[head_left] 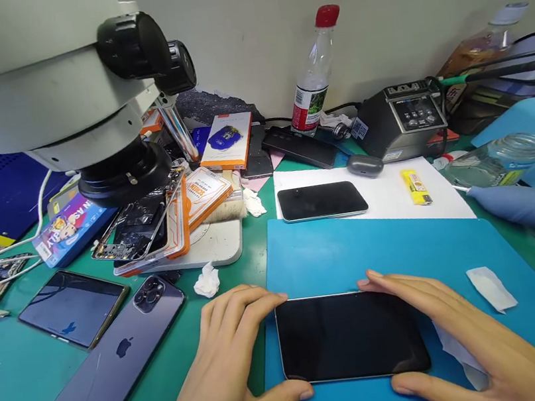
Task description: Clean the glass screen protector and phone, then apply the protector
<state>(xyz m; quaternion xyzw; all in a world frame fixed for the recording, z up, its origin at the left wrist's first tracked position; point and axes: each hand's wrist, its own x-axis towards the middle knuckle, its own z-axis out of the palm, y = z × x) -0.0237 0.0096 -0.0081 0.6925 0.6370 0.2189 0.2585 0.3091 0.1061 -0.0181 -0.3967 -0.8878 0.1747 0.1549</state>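
A black phone (351, 335) lies screen-up on the blue mat (379, 244) near the front edge. My left hand (232, 366) cups its left end, fingers along the far corner and thumb at the near corner. At the phone's right end my right hand (464, 338) does the same, with a white wipe (458, 353) tucked under the palm. Both hands touch the phone's edges with the fingers curved round it.
A second black phone (322, 201) lies on white paper beside a yellow lighter (415, 186). A purple phone back (121, 363) and a dark screen (73, 306) lie left. A microscope (80, 88) overhangs the back left; a bottle (314, 76) and a station (401, 120) stand behind.
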